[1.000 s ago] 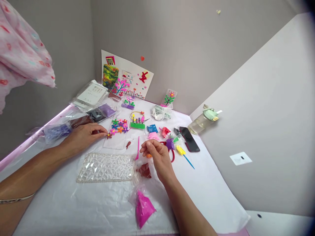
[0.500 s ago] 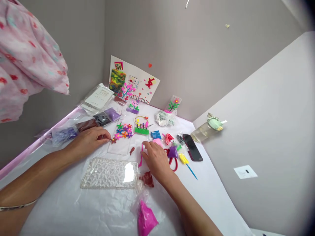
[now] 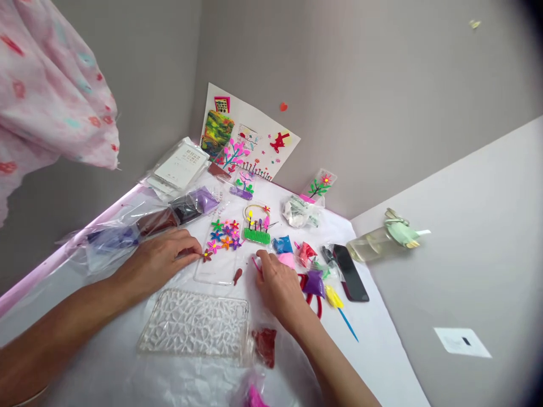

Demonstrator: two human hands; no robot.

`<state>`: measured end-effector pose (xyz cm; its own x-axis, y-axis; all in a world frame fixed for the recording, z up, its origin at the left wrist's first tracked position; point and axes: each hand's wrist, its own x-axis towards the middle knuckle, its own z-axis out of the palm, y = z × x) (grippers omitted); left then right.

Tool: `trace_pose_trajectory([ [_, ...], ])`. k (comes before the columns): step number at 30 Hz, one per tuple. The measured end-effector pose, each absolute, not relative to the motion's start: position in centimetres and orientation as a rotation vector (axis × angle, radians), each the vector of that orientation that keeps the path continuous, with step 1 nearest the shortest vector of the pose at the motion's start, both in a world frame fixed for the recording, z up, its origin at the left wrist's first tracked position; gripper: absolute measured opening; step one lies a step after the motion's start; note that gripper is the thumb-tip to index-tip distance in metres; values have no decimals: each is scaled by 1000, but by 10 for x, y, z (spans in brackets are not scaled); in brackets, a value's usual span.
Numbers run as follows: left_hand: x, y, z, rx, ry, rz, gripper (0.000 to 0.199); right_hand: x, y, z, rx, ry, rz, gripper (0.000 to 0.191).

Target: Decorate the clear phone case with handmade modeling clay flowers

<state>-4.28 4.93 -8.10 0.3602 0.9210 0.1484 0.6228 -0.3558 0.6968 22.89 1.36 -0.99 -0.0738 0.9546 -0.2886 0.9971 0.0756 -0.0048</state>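
Note:
My left hand point(image 3: 169, 254) rests at the left edge of a clear case point(image 3: 216, 271), its thumb and forefinger together at a small brown flower point(image 3: 207, 255). Several coloured clay flowers point(image 3: 227, 234) cover the upper part of that case. Right of it, my right hand point(image 3: 278, 282) has its fingers curled round a thin pink tool point(image 3: 256, 264), mostly hidden by the hand. Between the hands lies a small brown piece of clay point(image 3: 238, 276). A textured clear case point(image 3: 195, 325) lies nearer to me.
Bags of blue point(image 3: 282, 244), red, purple point(image 3: 314, 282) and yellow clay lie right of my right hand, over red scissors. Beyond are a phone point(image 3: 351, 274) and a bottle point(image 3: 373, 246). Packets line the left edge. A brown bag point(image 3: 265, 346) lies near the textured case.
The view has shifted, so the table's things appear lower and further right. The pink tool lies more slanted and more hidden at my right hand. My left hand stays by the brown flower.

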Motion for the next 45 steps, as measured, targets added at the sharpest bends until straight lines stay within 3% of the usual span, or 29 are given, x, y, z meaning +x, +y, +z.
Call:
trace_pose_trajectory([
  [5, -39, 45, -83, 2080, 1327, 777, 31, 234, 23, -4, 2081, 2251, -582, 42],
  [10, -37, 44, -82, 2004, 1346, 756, 33, 249, 37, 14, 2151, 2379, -1605, 8],
  [14, -36, 41, -87, 1996, 1354, 774, 33, 245, 48, 23, 2084, 2254, -2208, 23],
  [20, -31, 34, -85, 1996, 1294, 839, 23, 227, 55, -6, 2050, 2263, -2423, 35],
  [26, -26, 33, -76, 2053, 1287, 868, 21, 215, 48, -28, 1947, 2017, -2755, 34],
  [32, -25, 32, -77, 2074, 1315, 857, 17, 214, 44, -32, 2020, 2027, -2780, 26],
  [36, -23, 30, -78, 2057, 1339, 866, 19, 215, 43, -38, 2106, 2244, -2581, 21],
  [41, -21, 30, -80, 2066, 1333, 849, 17, 216, 37, -38, 2140, 2654, -2129, 19],
  [45, -21, 30, -79, 2048, 1322, 858, 17, 216, 31, -33, 1863, 3132, -1498, 14],
])
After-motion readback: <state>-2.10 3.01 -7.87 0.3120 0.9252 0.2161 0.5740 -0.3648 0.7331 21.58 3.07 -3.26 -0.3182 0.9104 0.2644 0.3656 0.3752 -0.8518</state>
